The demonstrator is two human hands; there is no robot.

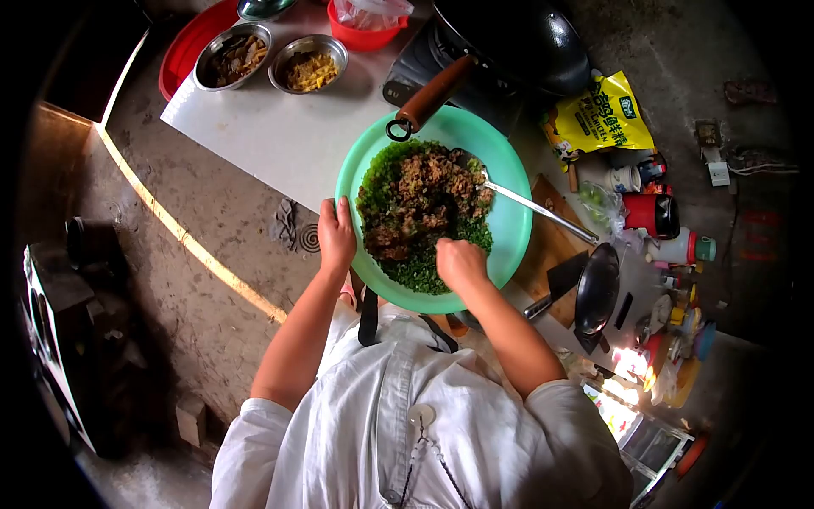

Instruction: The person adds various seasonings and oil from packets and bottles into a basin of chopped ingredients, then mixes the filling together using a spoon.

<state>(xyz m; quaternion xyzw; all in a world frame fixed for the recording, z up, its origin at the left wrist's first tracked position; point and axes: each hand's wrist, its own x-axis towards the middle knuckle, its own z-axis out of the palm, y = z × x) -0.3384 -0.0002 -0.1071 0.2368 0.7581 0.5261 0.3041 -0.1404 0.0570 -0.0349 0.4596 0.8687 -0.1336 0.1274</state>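
Note:
A large light-green basin [510,242] is in front of me, partly over the table's edge. Inside lie chopped green leaves [407,270] and brown minced filling [432,182], partly heaped together. My left hand [337,237] grips the basin's left rim, thumb side up. Closed into a fist, my right hand [462,265] is over the greens at the lower right; whatever its fingers hold, if anything, is hidden. A metal spoon [543,208] rests in the filling, its long handle sticking out over the right rim.
Beyond the basin stands a black wok [543,42] whose wooden handle [437,97] reaches over the rim. Two metal bowls of food [240,55] sit back left. On the right are a yellow seasoning bag [598,123], a cutting board [534,259], a cleaver [566,276] and jars.

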